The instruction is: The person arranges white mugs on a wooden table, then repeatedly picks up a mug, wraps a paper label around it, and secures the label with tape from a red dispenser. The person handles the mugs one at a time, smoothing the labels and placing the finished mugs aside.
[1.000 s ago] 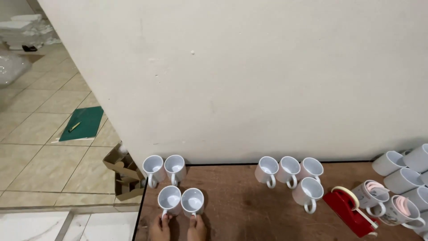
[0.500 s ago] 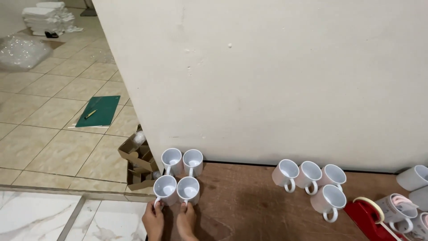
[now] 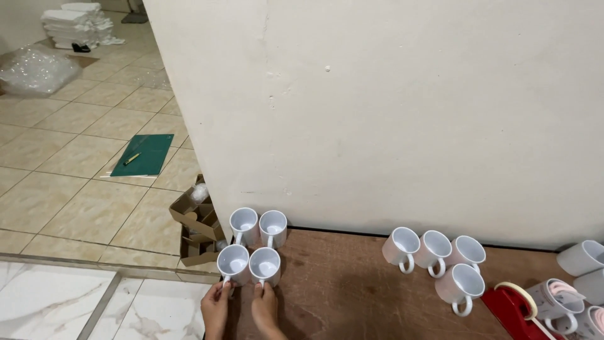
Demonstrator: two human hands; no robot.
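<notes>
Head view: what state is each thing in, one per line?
Left hand: fingers on the handle of the front-left mug, upright, empty.
Right hand: fingers on the handle of the front-right mug, upright, empty.
Two rear mugs: upright against the wall.
Four mugs at centre-right: upright, untouched.
Cardboard box: open, on the floor.
Tape dispenser: loaded with a roll.

Left hand and right hand: wrists cut by bottom frame edge; grip on handles of front mugs too small to tell. Red tape dispenser, lower right: base cut by bottom edge. Mugs at right edge: partly out of frame. Cardboard box, centre left: part hidden behind wall corner and table. White stack, upper left: contents too small to tell.
</notes>
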